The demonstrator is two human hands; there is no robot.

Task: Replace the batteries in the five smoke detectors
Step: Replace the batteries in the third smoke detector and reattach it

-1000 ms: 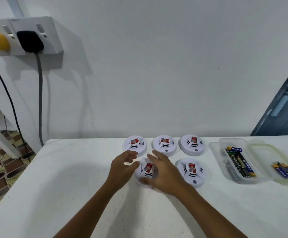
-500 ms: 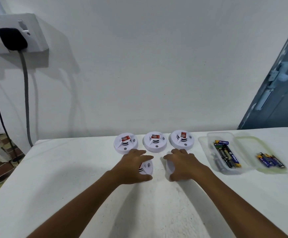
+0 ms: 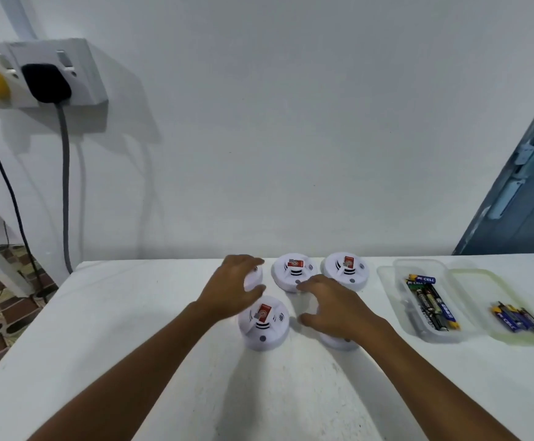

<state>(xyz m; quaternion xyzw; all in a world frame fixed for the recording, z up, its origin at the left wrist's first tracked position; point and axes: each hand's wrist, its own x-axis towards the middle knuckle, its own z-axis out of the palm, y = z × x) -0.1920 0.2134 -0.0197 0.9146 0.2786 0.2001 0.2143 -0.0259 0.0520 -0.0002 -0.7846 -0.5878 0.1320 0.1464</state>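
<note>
Both hands have shifted since half a second ago: the left one has gone back to the far-left detector and the near-left detector is uncovered.

Nearest, the right hand point(image 3: 332, 308) arches with spread, curved fingers over the near-right smoke detector point(image 3: 338, 342), mostly hiding it; whether it grips cannot be told. Just left, the near-left detector point(image 3: 264, 323) lies bare with a red sticker on top, its print unreadable. Beyond, the left hand point(image 3: 232, 286) cups the far-left detector point(image 3: 254, 276), fingers curled round its rim. Two more detectors, middle point(image 3: 292, 272) and right point(image 3: 346, 270), sit by the wall. To the right, a clear tray point(image 3: 401, 300) holds batteries point(image 3: 431, 302) marked "PKCELL"; more batteries point(image 3: 518, 316) lie on its lid point(image 3: 482, 281). Open white table point(image 3: 116, 329) spreads left to its edge.
</note>
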